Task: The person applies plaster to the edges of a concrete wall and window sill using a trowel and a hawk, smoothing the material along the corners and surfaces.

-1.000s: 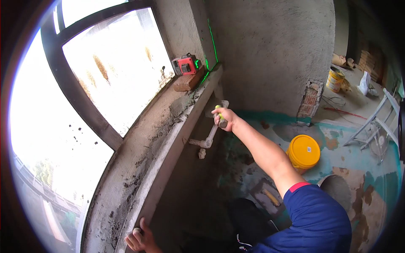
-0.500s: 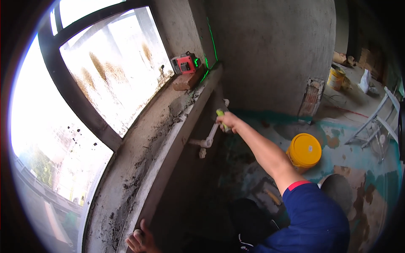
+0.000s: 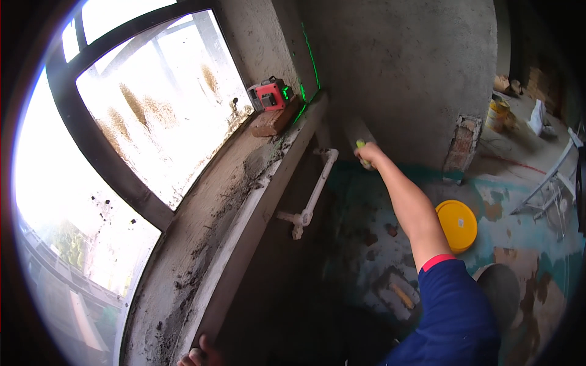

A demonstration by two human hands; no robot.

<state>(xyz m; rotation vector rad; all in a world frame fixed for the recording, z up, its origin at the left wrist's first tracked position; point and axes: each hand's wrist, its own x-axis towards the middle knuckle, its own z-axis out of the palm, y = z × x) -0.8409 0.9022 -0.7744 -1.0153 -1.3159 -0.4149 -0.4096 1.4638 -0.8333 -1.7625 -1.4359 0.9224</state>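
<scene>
My right hand (image 3: 371, 155) reaches far forward, shut on a tool with a yellow-green handle (image 3: 361, 146); its flat blade (image 3: 357, 129) is blurred against the grey plastered wall (image 3: 403, 73). My left hand (image 3: 198, 357) rests at the near end of a long straightedge board (image 3: 262, 207) lying along the edge of the mortar-covered window sill (image 3: 201, 219); only its fingers show at the picture's lower rim. A white pipe (image 3: 317, 189) runs down the wall below the sill.
A red laser level (image 3: 271, 94) sits on a brick (image 3: 274, 121) at the sill's far end, casting a green line up the corner. A yellow bucket lid (image 3: 458, 224) and a trowel (image 3: 403, 296) lie on the floor. A stepladder (image 3: 549, 183) stands at right.
My right hand has swung rightward with the tool, away from the sill's edge and out to the wall. My left hand stays at the board's near end.
</scene>
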